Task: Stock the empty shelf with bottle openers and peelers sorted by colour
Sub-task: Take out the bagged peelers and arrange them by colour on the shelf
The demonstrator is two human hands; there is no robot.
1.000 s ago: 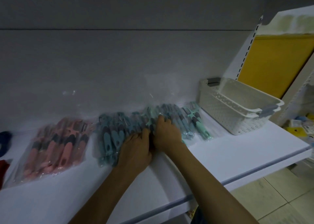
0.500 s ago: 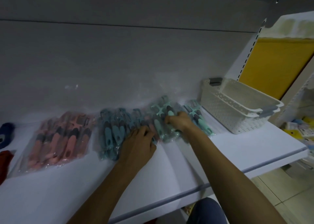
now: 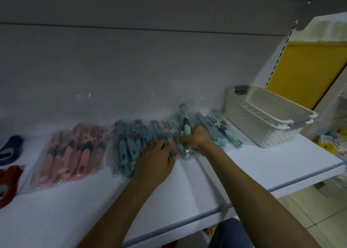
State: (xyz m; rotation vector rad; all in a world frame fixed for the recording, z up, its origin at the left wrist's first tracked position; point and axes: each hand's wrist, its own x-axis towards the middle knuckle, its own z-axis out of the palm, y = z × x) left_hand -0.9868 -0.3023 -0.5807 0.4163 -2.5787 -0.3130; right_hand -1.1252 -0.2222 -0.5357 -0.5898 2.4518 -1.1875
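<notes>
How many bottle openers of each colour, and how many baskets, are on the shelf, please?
Blue opener: 1
Red opener: 1
Baskets: 2, stacked
Total: 4
Peelers: bagged and overlapping, so they cannot be counted.

Location: a shop. A white display shelf (image 3: 262, 165) stands against a slotted upright (image 3: 279, 54). Many identical peelers (image 3: 73, 152) lie on it in clear bags beside stacked baskets (image 3: 262, 123); packaged goods (image 3: 336, 140) occupy the adjacent bay.
</notes>
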